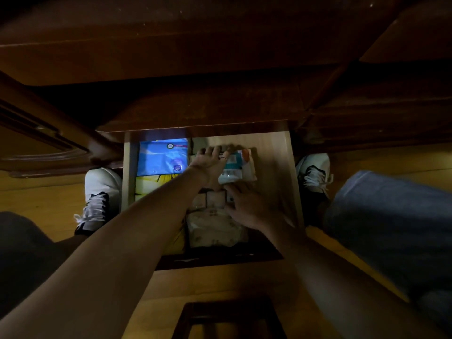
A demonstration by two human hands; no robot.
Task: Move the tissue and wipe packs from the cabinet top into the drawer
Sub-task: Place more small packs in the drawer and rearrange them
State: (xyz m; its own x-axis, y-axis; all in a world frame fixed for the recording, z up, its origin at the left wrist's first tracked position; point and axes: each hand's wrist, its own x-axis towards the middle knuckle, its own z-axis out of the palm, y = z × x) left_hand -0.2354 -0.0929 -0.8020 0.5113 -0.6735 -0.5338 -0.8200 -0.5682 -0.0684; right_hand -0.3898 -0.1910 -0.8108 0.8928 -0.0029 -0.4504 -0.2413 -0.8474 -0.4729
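Observation:
The wooden drawer point(276, 155) is pulled open below the dark cabinet top point(195, 111). Inside it, at the left, lie a blue pack point(161, 156) and a yellow pack point(146, 185) in front of it. A teal-and-white wipe pack point(238, 167) lies in the middle of the drawer. My left hand point(210, 162) presses on its far left edge with fingers spread. My right hand point(247, 206) touches its near edge, resting over small beige tissue packs point(212, 199). A larger beige patterned pack point(215, 228) lies nearest me.
Two white sneakers point(100, 196) point(315, 172) stand on the wooden floor either side of the drawer. A blue-grey trouser leg point(391, 223) fills the right. A dark frame point(230, 319) sits at the bottom edge. The right third of the drawer floor shows bare wood.

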